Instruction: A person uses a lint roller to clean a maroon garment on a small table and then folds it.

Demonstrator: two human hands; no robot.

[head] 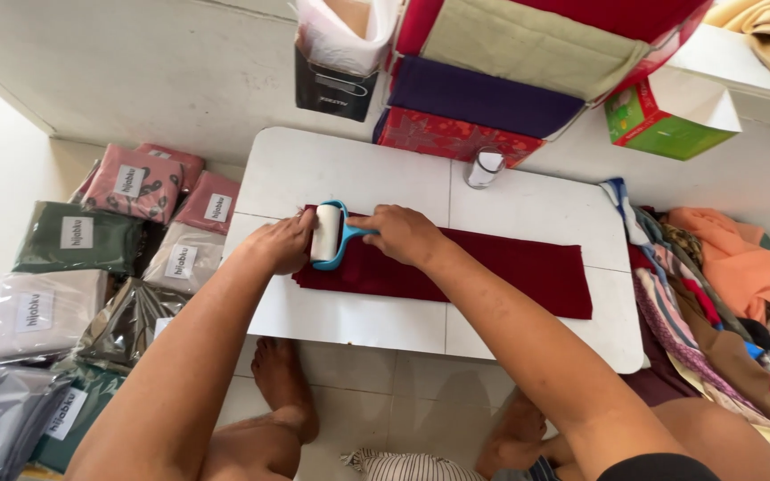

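White low table (349, 169), tiled floor (358, 392), maroon cloth (510, 267)

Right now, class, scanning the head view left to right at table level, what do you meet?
Stacked packaged cloths in clear bags → left hand → blue-handled white lint roller → right hand → folded dark red cloth → pile of mixed coloured fabrics.

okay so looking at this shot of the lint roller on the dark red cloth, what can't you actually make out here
Head view only:
- Lint roller handle: covered by the right hand.
- Dark red cloth, left end: under the left hand.
- Small can: too small to tell its contents.
- Stacked fabric boxes: cut off by the top edge.
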